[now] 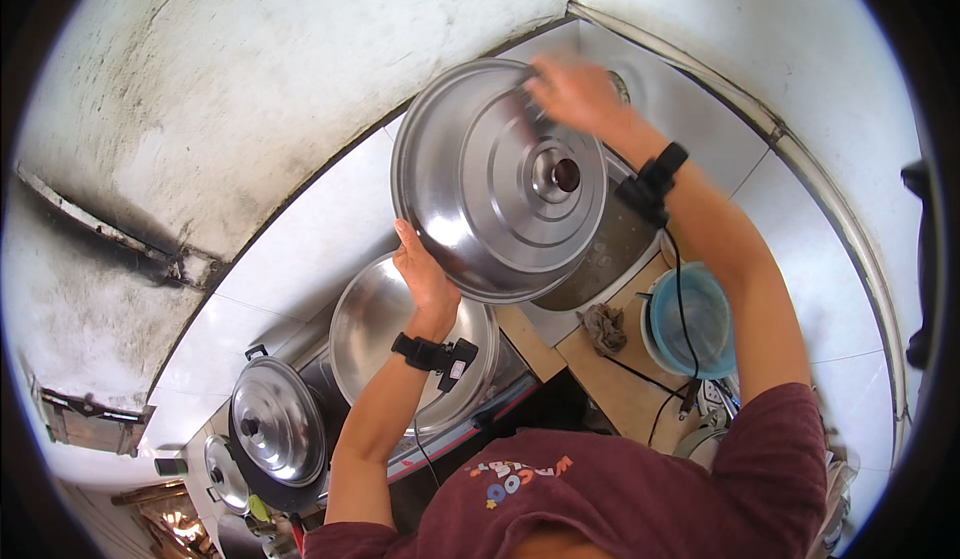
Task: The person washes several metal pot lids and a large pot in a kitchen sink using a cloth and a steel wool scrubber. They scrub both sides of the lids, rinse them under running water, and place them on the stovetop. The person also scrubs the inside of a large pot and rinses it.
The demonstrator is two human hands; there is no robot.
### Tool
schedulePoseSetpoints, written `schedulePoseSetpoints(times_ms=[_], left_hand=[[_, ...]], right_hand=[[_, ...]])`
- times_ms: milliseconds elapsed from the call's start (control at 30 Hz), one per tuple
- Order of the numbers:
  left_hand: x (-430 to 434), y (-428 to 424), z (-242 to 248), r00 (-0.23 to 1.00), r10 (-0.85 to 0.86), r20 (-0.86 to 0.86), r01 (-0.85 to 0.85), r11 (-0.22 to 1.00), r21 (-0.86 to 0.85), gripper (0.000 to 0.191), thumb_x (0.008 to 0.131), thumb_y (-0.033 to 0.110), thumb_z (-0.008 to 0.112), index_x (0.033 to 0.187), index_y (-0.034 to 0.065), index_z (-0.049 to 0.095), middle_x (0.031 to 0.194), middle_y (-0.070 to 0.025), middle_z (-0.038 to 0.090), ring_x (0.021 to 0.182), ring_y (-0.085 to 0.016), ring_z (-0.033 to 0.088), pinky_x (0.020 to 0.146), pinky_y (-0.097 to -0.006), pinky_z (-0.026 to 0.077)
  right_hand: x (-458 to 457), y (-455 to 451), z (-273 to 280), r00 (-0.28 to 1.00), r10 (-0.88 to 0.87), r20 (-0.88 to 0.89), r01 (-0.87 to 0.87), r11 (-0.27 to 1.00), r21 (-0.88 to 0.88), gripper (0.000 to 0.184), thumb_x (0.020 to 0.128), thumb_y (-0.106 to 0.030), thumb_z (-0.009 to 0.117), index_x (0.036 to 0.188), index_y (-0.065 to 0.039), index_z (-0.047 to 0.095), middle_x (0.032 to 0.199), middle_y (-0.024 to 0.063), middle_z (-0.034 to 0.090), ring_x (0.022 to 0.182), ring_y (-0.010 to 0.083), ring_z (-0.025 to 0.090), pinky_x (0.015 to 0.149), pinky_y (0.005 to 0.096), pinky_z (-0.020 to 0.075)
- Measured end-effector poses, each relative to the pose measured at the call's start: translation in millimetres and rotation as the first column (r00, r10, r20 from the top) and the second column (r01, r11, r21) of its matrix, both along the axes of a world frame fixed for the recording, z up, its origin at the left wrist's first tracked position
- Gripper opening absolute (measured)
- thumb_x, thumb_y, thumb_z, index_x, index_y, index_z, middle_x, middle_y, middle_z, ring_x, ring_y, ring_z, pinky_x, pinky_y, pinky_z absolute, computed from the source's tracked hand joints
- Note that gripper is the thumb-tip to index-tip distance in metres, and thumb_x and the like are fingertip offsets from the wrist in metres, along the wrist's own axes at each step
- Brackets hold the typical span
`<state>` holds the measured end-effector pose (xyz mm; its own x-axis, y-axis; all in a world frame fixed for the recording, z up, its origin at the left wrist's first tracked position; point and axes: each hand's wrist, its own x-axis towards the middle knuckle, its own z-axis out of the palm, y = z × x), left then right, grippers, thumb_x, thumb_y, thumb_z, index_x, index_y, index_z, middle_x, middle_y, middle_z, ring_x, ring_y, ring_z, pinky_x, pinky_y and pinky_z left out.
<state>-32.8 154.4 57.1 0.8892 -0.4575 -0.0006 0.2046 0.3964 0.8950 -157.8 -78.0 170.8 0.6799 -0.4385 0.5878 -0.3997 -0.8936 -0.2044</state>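
Note:
A large domed metal lid [480, 184] with a dark knob is tilted up over the corner of a sink [600, 270]. My left hand [426, 277] grips the lid's lower left rim, thumb on the outer face. Blurred by motion, my right hand [574, 93] is at the lid's upper right, over its outer face; whether its fingers hold something cannot be told. Beneath my left forearm lies a wide, shallow metal pan or basin [367, 319] on the stove. Both wrists wear black straps with small devices and cables.
Left of the basin stands a dark wok with a metal lid [277, 420], and beyond it a smaller lidded pot [226, 475]. A crumpled grey cloth [604, 328] and blue plastic basin [694, 322] are on the counter to the right. Tiled walls [281, 281] close in behind.

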Motion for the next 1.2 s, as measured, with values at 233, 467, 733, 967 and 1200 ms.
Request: schedulePoseSetpoints(times_ms=[233,467,733,967,1200], left_hand=[[6.8,-12.5,5.4,0.993,-0.116,0.011,0.115,0.992,0.059,0.051,0.101,0.045,0.044,0.070,0.0053,0.050,0.065,0.0024,0.046,0.056,-0.008,0.043,0.049,-0.0271,0.039],[-0.9,-1.1,6.2,0.989,-0.146,0.035,0.140,0.980,0.141,0.052,0.100,0.048,0.043,0.068,0.0076,0.047,0.059,0.0023,0.042,0.051,-0.009,0.040,0.044,-0.0273,0.037],[-2.1,-8.3,5.5,0.991,-0.131,-0.006,0.130,0.982,0.140,0.055,0.100,0.048,0.040,0.065,0.0063,0.047,0.056,-0.0011,0.048,0.042,-0.012,0.046,0.035,-0.0296,0.042],[-3.2,-13.2,7.4,0.981,-0.175,0.085,0.148,0.954,0.261,0.054,0.101,0.047,0.042,0.064,0.0079,0.049,0.054,0.0013,0.044,0.043,-0.009,0.041,0.037,-0.0273,0.037],[0.6,-9.0,2.4,0.970,-0.198,0.144,0.167,0.964,0.205,0.054,0.102,0.043,0.042,0.061,0.0078,0.046,0.055,0.0031,0.042,0.045,-0.007,0.038,0.038,-0.0257,0.035]], right_hand=[[19.3,33.7,-21.9,0.957,0.289,0.040,-0.288,0.957,-0.017,0.027,0.085,-0.030,0.063,0.098,-0.007,0.058,0.098,0.0179,0.062,0.082,0.0375,0.062,0.070,0.0474,0.0496],[9.8,9.3,1.0,1.000,-0.005,0.027,0.004,1.000,0.018,0.023,0.084,-0.025,0.065,0.099,-0.009,0.060,0.092,0.0148,0.062,0.081,0.0367,0.062,0.068,0.0454,0.0493],[13.4,18.4,-10.2,0.976,0.196,0.098,-0.193,0.981,-0.033,0.023,0.084,-0.027,0.063,0.094,-0.007,0.059,0.089,0.0161,0.061,0.081,0.0386,0.061,0.067,0.0490,0.0485],[30.3,36.2,-17.6,0.873,0.486,0.046,-0.485,0.874,-0.034,0.023,0.082,-0.024,0.066,0.098,-0.008,0.062,0.095,0.0110,0.061,0.083,0.0338,0.061,0.072,0.0423,0.0493],[21.7,-28.0,-7.5,1.000,0.006,-0.026,-0.007,1.000,-0.028,0.022,0.085,-0.024,0.064,0.101,-0.009,0.063,0.093,0.0117,0.060,0.084,0.0343,0.061,0.070,0.0429,0.0492]])
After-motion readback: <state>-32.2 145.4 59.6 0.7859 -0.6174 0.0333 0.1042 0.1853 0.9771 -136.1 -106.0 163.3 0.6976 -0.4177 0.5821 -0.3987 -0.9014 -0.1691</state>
